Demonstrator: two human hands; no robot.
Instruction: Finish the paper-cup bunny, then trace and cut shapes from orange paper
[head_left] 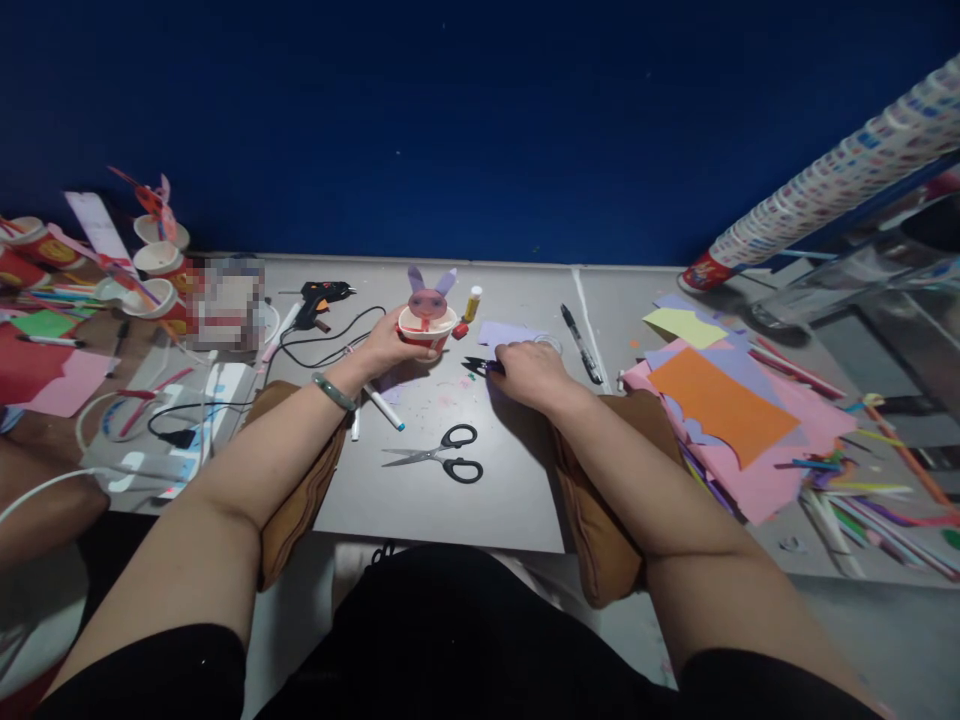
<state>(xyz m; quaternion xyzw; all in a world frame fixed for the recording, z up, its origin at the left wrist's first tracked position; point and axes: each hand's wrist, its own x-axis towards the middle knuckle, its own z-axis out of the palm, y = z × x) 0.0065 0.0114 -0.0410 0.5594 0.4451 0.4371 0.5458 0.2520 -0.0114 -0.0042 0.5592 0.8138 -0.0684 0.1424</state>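
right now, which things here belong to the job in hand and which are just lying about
Seemingly part of the job:
rabbit-faced paper cup, held in the left hand
dark snips, held in the right hand

Untouched, so apparently just lying about:
scissors
glue gun
black pen
orange paper

Black short sleeves (172,665) showed low in the frame; a green bangle (334,392) and seemingly pinkish band (349,350) circled the left wrist (352,375).
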